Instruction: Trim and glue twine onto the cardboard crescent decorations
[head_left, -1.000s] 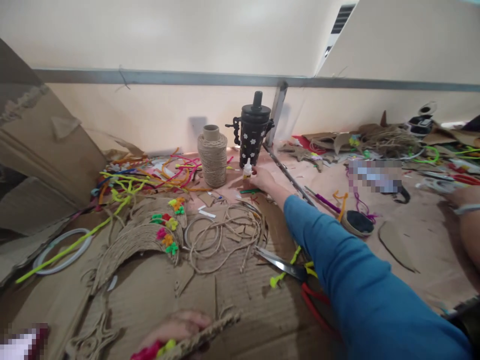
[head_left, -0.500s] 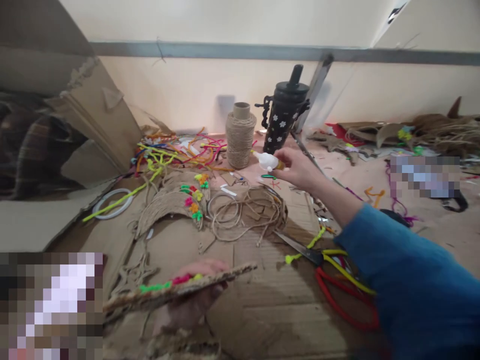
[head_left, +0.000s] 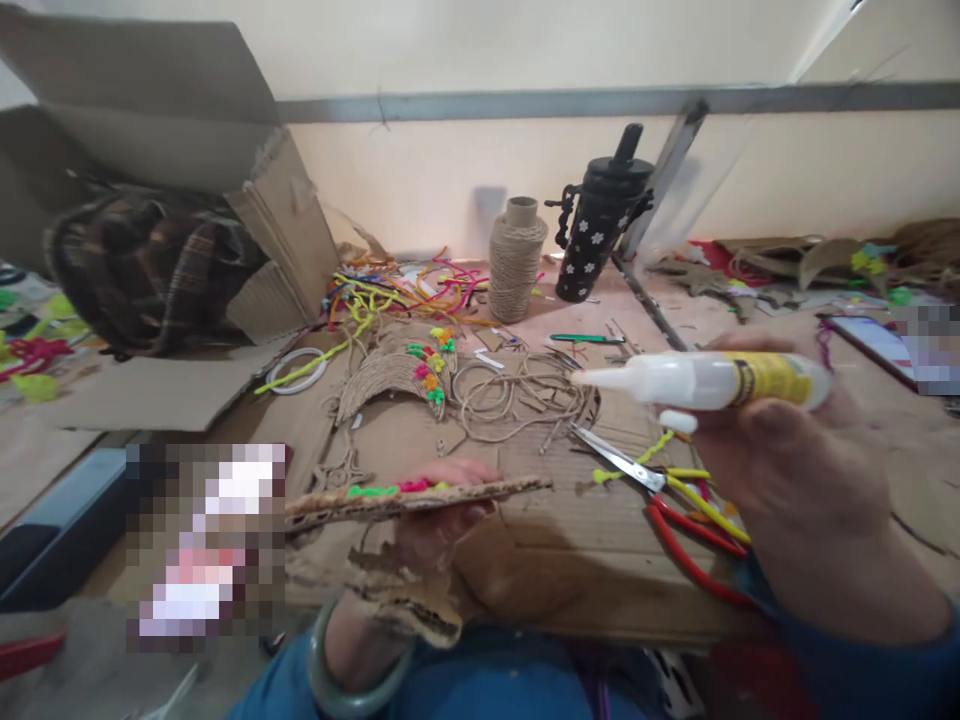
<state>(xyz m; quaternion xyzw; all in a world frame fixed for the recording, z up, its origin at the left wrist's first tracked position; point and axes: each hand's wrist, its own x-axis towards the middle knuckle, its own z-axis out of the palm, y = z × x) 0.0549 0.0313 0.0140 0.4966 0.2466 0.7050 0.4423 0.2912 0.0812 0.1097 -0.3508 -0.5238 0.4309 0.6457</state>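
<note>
My right hand point(head_left: 795, 460) is closed around a glue bottle point(head_left: 697, 380) with a yellow label, held level with its nozzle pointing left. A small white cap point(head_left: 678, 420) shows just under the bottle. My left hand point(head_left: 442, 510) grips a cardboard piece point(head_left: 495, 492), seen almost edge-on, with green, pink and yellow fuzzy bits on its upper face. Part of this piece curves down over the wrist. Below the bottle lie scissors point(head_left: 630, 465) with red and yellow handles. Beyond the left hand rests a twine-covered crescent point(head_left: 382, 375) with coloured fuzzy flowers.
A twine spool point(head_left: 517, 265) and a black flowered tumbler point(head_left: 600, 230) stand near the wall. Loose twine point(head_left: 525, 400) and a white ring point(head_left: 300, 370) lie on the cardboard. Bright pipe cleaners point(head_left: 405, 290) are heaped behind. An open carton point(head_left: 285, 230) holds dark plaid cloth.
My right hand has come back from beside the tumbler towards me, bringing the glue bottle. The left hand still holds the cardboard piece. The view has shifted, showing more on the left.
</note>
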